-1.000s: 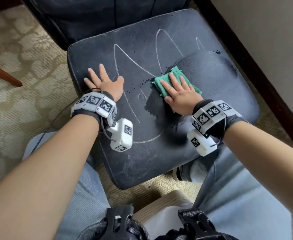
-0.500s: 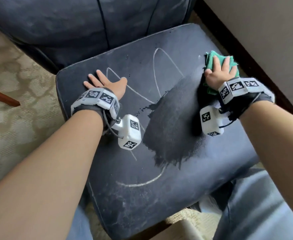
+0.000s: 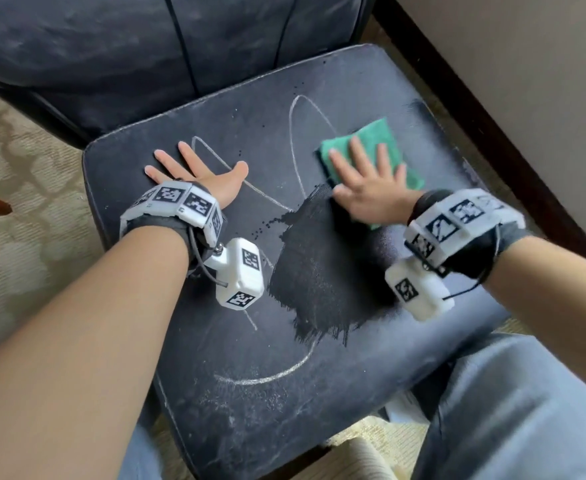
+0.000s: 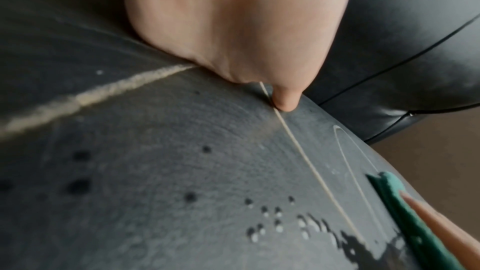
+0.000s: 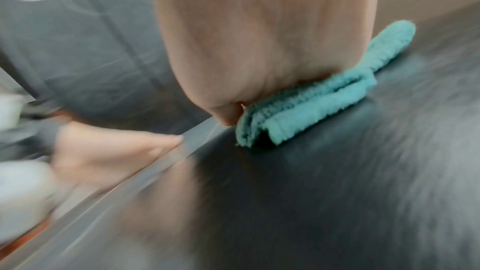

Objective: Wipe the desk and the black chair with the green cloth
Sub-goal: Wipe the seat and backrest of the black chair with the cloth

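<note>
Change: half a second ago our right hand (image 3: 371, 188) was at the far right edge of the seat; now it is back toward the middle, flat on the green cloth (image 3: 371, 147), so the wiping stroke goes leftward again.
Meaning: we judge the chair step is partly done; only the dark wet patch (image 3: 319, 271) looks clean.
Left hand: our left hand (image 3: 198, 171) lies open, fingers spread, pressed on the left part of the seat (image 3: 243, 410); it holds nothing and seems to steady the chair.
Chalk lines: pale lines (image 3: 298, 133) run between the two hands, and one goes under the left palm.
Cloth: it is folded, lying on the right part of the seat, under our straight, relaxed right fingers, which press it and do not grip it.
Around: carpet (image 3: 25, 237) at the left, chair back (image 3: 146, 46) behind, a wall (image 3: 526, 81) at the right.
In the way: our own left hand covers a piece of chalk line; we think it must move before the cloth reaches there.
Desk: not in view.
</note>
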